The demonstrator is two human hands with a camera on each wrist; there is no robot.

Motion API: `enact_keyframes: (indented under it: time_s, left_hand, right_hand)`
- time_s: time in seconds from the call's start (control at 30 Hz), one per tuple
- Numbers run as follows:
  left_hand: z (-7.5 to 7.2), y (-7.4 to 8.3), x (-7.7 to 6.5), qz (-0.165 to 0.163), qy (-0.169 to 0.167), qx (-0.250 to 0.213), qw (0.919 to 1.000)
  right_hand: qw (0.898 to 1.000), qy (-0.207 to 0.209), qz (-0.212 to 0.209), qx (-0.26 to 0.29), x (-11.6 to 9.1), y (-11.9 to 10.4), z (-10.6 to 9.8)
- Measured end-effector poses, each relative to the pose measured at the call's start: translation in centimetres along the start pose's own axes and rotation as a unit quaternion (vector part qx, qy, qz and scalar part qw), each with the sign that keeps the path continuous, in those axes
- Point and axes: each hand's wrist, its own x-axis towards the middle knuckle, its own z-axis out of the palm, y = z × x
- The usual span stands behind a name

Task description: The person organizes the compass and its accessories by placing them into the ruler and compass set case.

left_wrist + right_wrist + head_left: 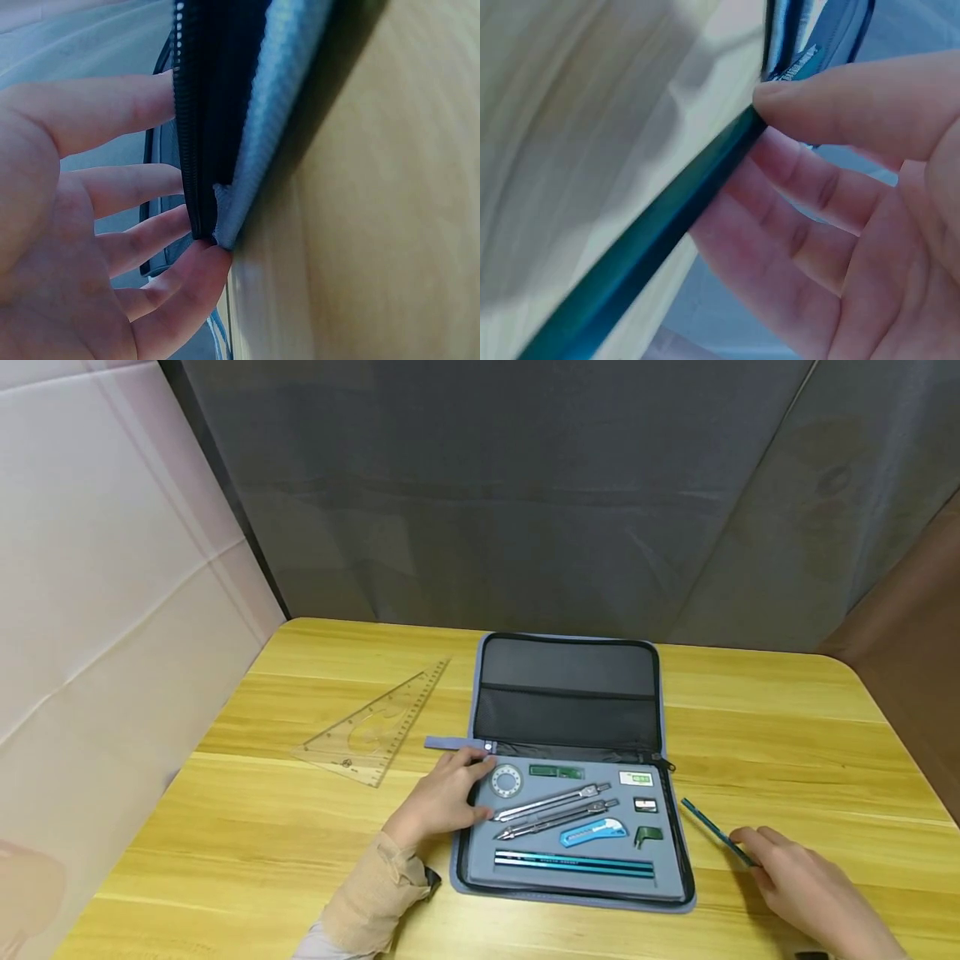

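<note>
On the table lies an unzipped drawing-set case (573, 902), its lid folded back. My left hand (446, 797) rests on the case's left edge, the fingers spread by the round dial (506, 781); in the left wrist view its fingertips touch the black zipper (184, 150). To the right of the case, my right hand (806, 881) pinches a dark teal pencil (712, 827) between thumb and fingers. Up close in the right wrist view the pencil (645, 232) slants down to the left. Two matching pencils (573, 863) lie in the lower slot of the grey insert.
A clear set square (378, 727) lies left of the case. The insert holds two metal compasses (555, 802), a blue cutter (592, 832), a sharpener (645, 805), an eraser (636, 778) and green pieces (555, 772). A blue strap (450, 742) sticks out left.
</note>
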Motion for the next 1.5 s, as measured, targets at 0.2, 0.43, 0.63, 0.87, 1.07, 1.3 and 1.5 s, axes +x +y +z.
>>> enact_keyframes:
  time_s: [0.2,0.43,0.63,0.87,1.07,1.3,1.5]
  left_hand:
    - [0.0,0.0,0.0,0.0,-0.001,0.0,1.0]
    - [-0.1,0.1,-0.1,-0.002,-0.002,-0.003,1.0]
    - [-0.2,0.1,-0.1,0.001,0.002,-0.003,1.0]
    - [-0.2,0.1,-0.1,0.001,0.002,-0.002,1.0]
    - [-0.2,0.1,-0.1,-0.004,-0.003,-0.003,1.0]
    - [-0.1,0.1,0.0,-0.003,-0.003,-0.001,1.0]
    - [-0.2,0.1,-0.1,-0.002,-0.002,-0.001,1.0]
  right_hand:
    - [0.998,0.042,-0.038,-0.024,0.2,-1.3,-0.6]
    - [0.993,0.08,-0.083,-0.037,0.7,-2.9,-1.3]
    - [0.992,0.063,-0.103,-0.036,1.4,-4.5,-1.9]
    - [0.982,0.075,-0.167,-0.034,2.6,-6.5,-2.1]
    - [0.973,0.069,-0.218,-0.026,3.3,-8.0,-1.7]
    - [0.958,0.088,-0.273,-0.017,3.9,-9.1,-1.3]
    - [0.948,0.109,-0.298,-0.01,4.3,-10.0,-0.7]
